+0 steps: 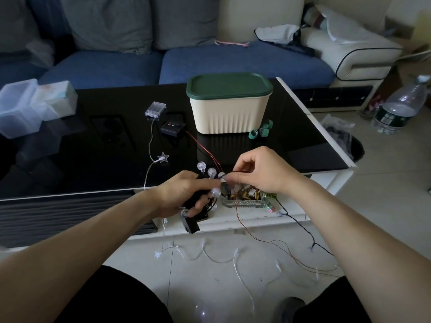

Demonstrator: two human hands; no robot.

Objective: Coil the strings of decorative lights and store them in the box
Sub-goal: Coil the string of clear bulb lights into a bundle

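In the head view, the left hand is gripping a bundle of coiled globe lights over the table's near edge, anchoring the loops, while the right hand is pinching the wire beside it, apparently feeding another turn. The uncoiled strand is trailing down and rightward across the floor; the lidded box is waiting well beyond, on the table.
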